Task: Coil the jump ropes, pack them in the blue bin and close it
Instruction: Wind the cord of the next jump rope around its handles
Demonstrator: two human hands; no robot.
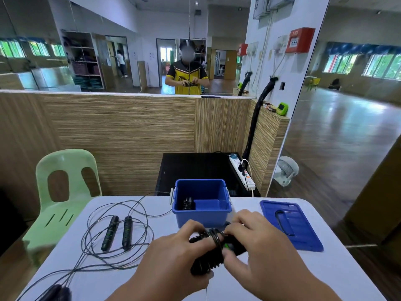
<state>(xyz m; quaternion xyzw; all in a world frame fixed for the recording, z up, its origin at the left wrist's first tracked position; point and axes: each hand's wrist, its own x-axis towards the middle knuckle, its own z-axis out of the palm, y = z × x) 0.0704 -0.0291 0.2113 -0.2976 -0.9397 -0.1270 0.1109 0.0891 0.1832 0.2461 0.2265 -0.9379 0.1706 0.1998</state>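
A coiled jump rope (205, 265) is held above the middle of the table's (282, 270) near edge, with the left hand's (173, 255) fingers curled round its black handles and the right hand's (260, 242) fingers pinching the wound cord. The open blue bin (201, 217) stands at the far edge with a dark bundle (188, 204) inside, and its lid (303, 231) lies flat by the right edge. A loose rope (127, 232) is spread toward the left edge.
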